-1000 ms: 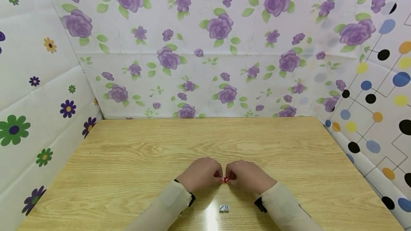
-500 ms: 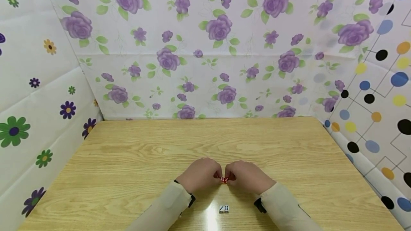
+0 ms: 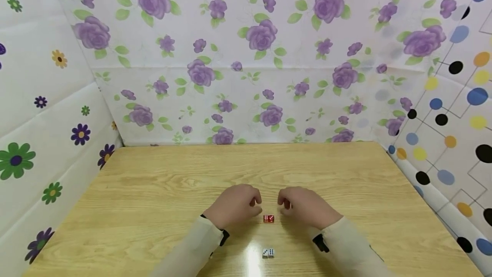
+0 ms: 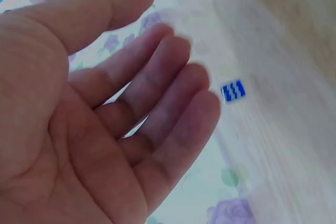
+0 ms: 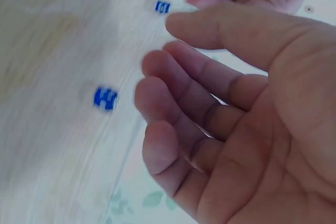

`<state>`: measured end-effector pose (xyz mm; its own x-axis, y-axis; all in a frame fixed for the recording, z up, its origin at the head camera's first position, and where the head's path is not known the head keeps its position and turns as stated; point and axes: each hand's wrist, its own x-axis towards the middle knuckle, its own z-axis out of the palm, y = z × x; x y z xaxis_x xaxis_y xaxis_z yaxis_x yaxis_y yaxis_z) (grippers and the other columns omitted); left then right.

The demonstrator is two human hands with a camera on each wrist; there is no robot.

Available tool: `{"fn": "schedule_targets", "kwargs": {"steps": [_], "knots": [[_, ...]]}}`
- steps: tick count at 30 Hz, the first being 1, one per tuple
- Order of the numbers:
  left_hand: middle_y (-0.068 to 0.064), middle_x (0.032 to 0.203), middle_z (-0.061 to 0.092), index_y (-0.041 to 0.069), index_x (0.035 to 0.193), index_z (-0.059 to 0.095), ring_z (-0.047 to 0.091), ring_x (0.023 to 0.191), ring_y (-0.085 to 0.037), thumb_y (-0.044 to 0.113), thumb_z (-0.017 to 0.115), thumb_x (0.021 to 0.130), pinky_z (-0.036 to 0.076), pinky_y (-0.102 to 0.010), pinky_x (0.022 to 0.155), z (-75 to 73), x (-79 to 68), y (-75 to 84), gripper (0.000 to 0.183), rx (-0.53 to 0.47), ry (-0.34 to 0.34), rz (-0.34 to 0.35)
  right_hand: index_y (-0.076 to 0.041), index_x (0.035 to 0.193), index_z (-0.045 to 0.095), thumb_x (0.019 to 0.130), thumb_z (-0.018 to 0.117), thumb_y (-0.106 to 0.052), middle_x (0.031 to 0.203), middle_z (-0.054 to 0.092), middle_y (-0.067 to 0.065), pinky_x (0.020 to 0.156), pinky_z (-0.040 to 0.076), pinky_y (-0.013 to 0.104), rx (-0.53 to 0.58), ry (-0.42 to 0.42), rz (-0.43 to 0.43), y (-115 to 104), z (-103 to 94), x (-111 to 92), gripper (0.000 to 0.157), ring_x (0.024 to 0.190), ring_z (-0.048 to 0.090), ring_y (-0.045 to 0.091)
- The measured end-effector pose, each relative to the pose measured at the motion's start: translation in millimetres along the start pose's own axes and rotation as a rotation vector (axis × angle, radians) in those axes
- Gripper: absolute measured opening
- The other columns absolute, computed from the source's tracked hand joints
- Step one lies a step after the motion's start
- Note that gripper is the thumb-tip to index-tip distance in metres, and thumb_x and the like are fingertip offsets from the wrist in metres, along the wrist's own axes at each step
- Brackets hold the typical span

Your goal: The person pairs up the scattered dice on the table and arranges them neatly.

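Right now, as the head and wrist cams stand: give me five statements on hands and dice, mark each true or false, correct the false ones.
1. The left hand and right hand are apart. True.
2. The white dice sit lower in the head view than the red dice. True.
3. The red dice are stacked. False: they lie side by side.
4. The left hand pinches one of the red dice. False: it holds nothing.
5. Blue dice show in the left wrist view. True.

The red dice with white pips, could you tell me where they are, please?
In the head view, the red dice lie on the wooden table between the left hand and right hand, beyond two white cubic dice.
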<state>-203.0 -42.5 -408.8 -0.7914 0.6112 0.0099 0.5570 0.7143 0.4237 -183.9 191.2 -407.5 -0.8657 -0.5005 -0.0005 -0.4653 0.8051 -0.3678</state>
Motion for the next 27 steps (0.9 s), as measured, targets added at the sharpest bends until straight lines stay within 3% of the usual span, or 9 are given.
{"fn": "schedule_targets", "kwargs": {"steps": [4, 10, 21, 27], "knots": [[-0.003, 0.104, 0.067, 0.010, 0.115, 0.073, 0.061, 0.090, -0.015, 0.020, 0.072, 0.094, 0.054, -0.030, 0.074, -5.4, -2.3, -9.4, 0.023, 0.083, 0.065, 0.014, -0.012, 0.100, 0.071, 0.093, 0.076, -0.011, 0.087, 0.062, -0.007, 0.071, 0.052, 0.033, -0.050, 0.047, 0.046, 11.2, -8.6, -5.5, 0.009, 0.078, 0.057, 0.008], [-0.006, 0.109, 0.065, 0.011, 0.121, 0.070, 0.062, 0.097, -0.024, 0.019, 0.077, 0.093, 0.055, -0.035, 0.074, -11.7, -2.0, -18.7, 0.030, 0.161, 0.121, -0.016, -0.009, 0.105, 0.070, 0.090, 0.079, -0.010, 0.093, 0.063, -0.001, 0.072, 0.054, 0.034, -0.100, 0.098, 0.079, 25.8, -11.3, -11.5, 0.018, 0.082, 0.060, 0.011], [-0.006, 0.104, 0.067, 0.011, 0.119, 0.071, 0.064, 0.091, -0.021, 0.012, 0.074, 0.095, 0.056, -0.034, 0.073, -4.5, 11.3, -25.4, 0.024, 0.159, 0.085, -0.043, -0.009, 0.102, 0.070, 0.092, 0.077, -0.010, 0.089, 0.063, 0.000, 0.071, 0.055, 0.036, -0.148, 0.103, 0.123, 26.4, 3.3, 6.5, 0.012, 0.078, 0.061, 0.014], [-0.004, 0.099, 0.070, 0.008, 0.112, 0.072, 0.062, 0.082, -0.015, 0.020, 0.077, 0.095, 0.056, -0.036, 0.077, -0.1, 17.0, -25.8, 0.021, 0.077, 0.050, -0.081, -0.008, 0.098, 0.069, 0.091, 0.080, -0.013, 0.083, 0.060, -0.001, 0.068, 0.052, 0.036, -0.119, 0.112, 0.146, 23.4, 9.6, 12.7, 0.013, 0.072, 0.055, 0.011]]}}
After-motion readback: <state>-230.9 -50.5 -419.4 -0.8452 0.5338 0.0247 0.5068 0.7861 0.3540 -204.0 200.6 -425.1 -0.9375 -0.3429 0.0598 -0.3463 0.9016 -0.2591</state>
